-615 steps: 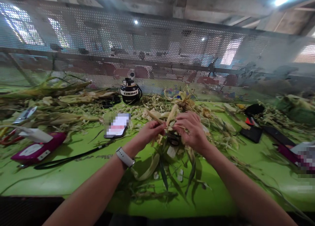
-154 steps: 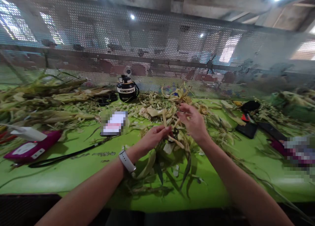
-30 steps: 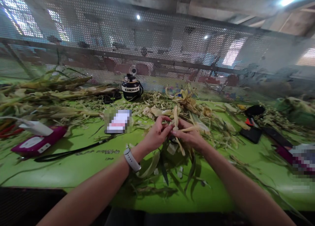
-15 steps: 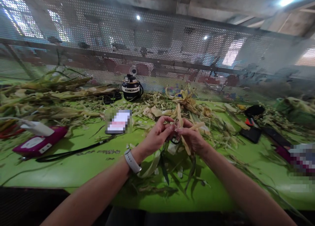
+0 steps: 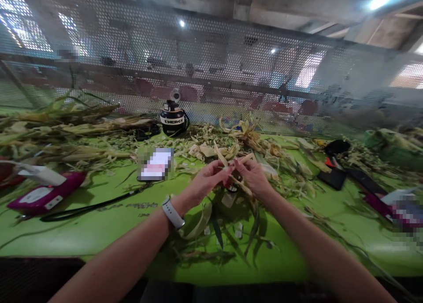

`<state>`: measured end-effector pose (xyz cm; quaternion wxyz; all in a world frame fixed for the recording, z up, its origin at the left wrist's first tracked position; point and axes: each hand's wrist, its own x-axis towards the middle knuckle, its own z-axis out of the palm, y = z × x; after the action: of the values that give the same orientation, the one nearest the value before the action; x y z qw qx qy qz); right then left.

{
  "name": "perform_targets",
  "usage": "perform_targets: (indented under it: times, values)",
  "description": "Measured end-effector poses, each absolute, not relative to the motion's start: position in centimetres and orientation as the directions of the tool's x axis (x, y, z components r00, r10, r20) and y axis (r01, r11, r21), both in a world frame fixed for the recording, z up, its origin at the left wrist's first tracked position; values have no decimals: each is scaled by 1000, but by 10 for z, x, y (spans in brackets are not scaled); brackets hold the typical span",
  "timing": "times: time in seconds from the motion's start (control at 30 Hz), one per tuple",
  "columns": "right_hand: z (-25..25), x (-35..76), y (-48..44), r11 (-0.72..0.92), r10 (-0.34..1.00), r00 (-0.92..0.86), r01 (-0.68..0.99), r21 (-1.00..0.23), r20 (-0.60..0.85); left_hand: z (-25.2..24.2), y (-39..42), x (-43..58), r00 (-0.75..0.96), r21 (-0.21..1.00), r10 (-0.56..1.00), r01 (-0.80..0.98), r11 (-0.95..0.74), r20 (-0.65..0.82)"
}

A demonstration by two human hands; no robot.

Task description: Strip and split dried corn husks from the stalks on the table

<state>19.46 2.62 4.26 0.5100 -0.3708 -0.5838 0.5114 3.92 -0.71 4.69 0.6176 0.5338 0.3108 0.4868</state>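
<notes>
The left hand [image 5: 211, 179] is pinching the husk strips [image 5: 220, 154] between thumb and forefinger. The right hand [image 5: 255, 176] is gripping them likewise, its fingertips just beside the left ones. Both hands are holding the strips above the table [image 5: 280, 250], on the near side of the husk pile [image 5: 209, 151]. One strip is leaning up and left, another is jutting out over the right hand, and a tail [image 5: 243, 187] is hanging toward the lower right. The fingertips are hiding the crossing; which strip is lying uppermost cannot be told.

For good control, both pinches should be sitting close to the crossing, since long free lengths are likely to be twisting. Tension should be running even and light; a jerk would probably be splitting the husk. The tail should be hanging clear of the right palm.
</notes>
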Motion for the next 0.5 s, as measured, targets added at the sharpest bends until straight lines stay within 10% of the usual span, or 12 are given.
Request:
perform_targets:
  times: [0.27, 0.5]
  values:
    - [43, 194, 20, 572, 820, -90, 97, -815, 565, 42, -4, 39, 353, 995, 930, -51, -91, 103]
    - [50, 197, 21, 445, 895, -85, 80, -892, 439, 47, -11, 42, 383, 993, 919, -104, -54, 90]
